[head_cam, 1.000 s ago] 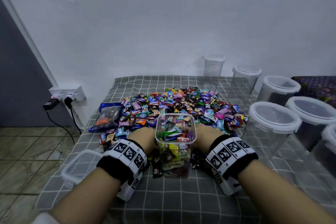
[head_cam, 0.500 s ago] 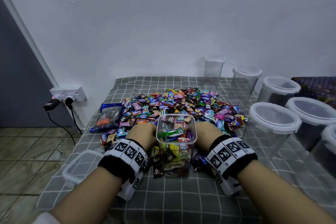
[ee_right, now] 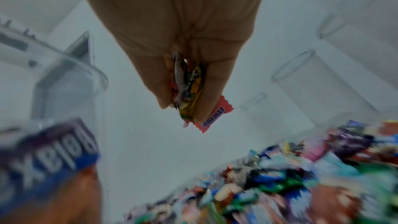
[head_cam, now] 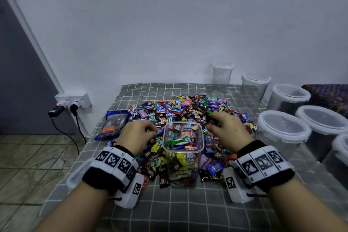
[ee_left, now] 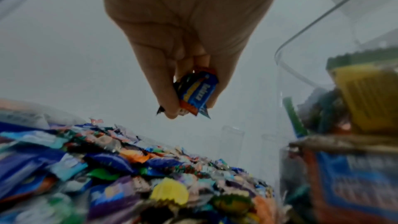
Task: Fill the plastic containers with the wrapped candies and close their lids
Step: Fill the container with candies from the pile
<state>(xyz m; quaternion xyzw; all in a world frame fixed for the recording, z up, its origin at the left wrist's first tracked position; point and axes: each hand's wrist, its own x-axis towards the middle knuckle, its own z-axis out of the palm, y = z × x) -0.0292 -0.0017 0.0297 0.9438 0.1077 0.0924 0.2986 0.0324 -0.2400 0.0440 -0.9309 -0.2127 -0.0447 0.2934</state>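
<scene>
A clear square container (head_cam: 183,153), nearly full of wrapped candies, stands open in front of a big candy pile (head_cam: 180,108) on the grey checked cloth. My left hand (head_cam: 138,133) hovers just left of its rim and pinches a few candies, a blue one (ee_left: 197,94) outermost. My right hand (head_cam: 227,130) is raised right of the rim and pinches several candies, among them a yellow one (ee_right: 190,94) and a pink one (ee_right: 213,117). The container's wall shows in the left wrist view (ee_left: 336,108) and in the right wrist view (ee_right: 64,83).
Lidded empty round containers (head_cam: 282,133) stand in a row at the right, a tall square one (head_cam: 222,76) at the back. A loose lid (head_cam: 77,174) lies by my left wrist. A blue packet (head_cam: 114,123) lies left of the pile. Wall socket with plugs (head_cam: 73,100) at left.
Both hands have risen out of the candies beside the container and moved up toward its rim, each now holding candies picked from the pile.
</scene>
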